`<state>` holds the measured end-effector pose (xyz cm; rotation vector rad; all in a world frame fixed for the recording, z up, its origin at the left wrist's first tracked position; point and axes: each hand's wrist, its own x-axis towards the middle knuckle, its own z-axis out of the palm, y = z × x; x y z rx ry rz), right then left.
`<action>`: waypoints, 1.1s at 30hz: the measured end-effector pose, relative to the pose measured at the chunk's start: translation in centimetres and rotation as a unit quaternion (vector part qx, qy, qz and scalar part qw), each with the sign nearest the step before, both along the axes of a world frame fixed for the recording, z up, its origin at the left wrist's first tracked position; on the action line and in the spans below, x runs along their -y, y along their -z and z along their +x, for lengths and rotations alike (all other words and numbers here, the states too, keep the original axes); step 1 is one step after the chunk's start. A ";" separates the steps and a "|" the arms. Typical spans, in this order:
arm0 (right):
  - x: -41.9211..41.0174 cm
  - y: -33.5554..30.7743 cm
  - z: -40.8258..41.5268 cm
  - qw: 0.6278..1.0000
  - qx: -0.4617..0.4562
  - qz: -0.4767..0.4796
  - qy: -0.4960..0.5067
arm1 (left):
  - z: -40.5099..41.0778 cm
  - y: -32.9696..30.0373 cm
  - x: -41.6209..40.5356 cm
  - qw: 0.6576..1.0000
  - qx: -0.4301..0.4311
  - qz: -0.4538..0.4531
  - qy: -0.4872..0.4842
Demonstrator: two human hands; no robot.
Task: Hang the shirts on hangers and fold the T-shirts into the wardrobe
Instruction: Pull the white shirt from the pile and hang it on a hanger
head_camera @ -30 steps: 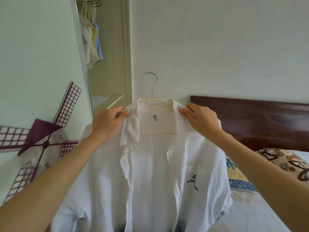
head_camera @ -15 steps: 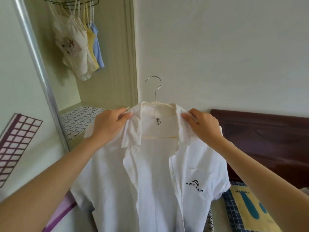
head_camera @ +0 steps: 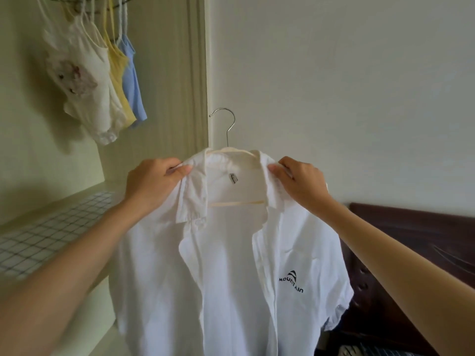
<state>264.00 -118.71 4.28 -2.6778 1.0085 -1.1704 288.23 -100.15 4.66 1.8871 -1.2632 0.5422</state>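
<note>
Shirt (head_camera: 226, 278) is hanging on its hanger (head_camera: 232, 152) — I'm pinching each shoulder with my left hand (head_camera: 154, 183) and right hand (head_camera: 300, 181), held apart.

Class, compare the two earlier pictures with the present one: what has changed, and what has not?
The view has swung toward the open wardrobe; the windmill picture and pillows have left sight. Both hands, left and right, still pinch the white shirt at its shoulders, on its hanger.

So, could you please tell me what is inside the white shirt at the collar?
A cream hanger sits inside the white shirt: its metal hook, top curve and lower bar show through the open neck. Its shoulder ends are covered by fabric, where the left hand and right hand pinch the collar.
</note>
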 end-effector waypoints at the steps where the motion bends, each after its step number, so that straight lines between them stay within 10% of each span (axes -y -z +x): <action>1: 1.1 -0.4 1.4 1.000 0.002 -0.005 -0.001 | 1.2 -0.4 0.8 1.000 0.000 -0.001 -0.001; 19: 17.0 -1.6 24.5 0.960 -0.008 -0.039 -0.278 | 13.1 -0.1 6.8 0.976 -0.056 -0.047 -0.207; 33: 15.9 -5.4 37.1 0.811 -0.012 0.007 -0.584 | 8.7 -2.7 2.8 0.876 -0.013 -0.027 -0.481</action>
